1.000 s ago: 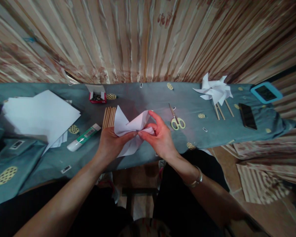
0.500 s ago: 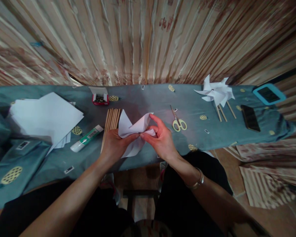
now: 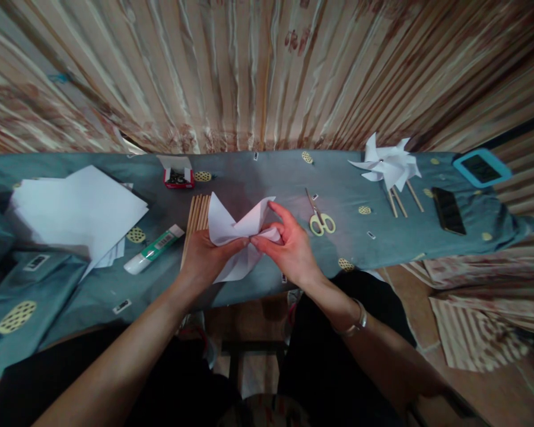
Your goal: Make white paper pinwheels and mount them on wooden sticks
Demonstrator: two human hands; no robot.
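Note:
A white paper pinwheel (image 3: 225, 225), its blades curled inward, is held above the cloth between both hands. My left hand (image 3: 204, 252) grips its left side, the thumb pressed near the centre. My right hand (image 3: 289, 243) pinches the folded paper on the right, thumb at the middle and forefinger along the upper blade. The two thumb tips almost meet over the centre; what lies under them is hidden. Just behind my left hand lie several wooden sticks (image 3: 199, 212) side by side, partly covered by the paper.
Left lie a stack of white paper (image 3: 80, 201) and a glue stick (image 3: 153, 250). Behind stands a small red box (image 3: 178, 177) of dark metal pieces. To the right are yellow-handled scissors (image 3: 321, 223), finished pinwheels (image 3: 389, 166) on sticks, a phone (image 3: 448, 210) and a blue-framed tablet (image 3: 483, 168).
The left upper blade stands wider and further left, so the gap between the two upper blades has opened. Both hands keep their grip; the whole view has shifted slightly.

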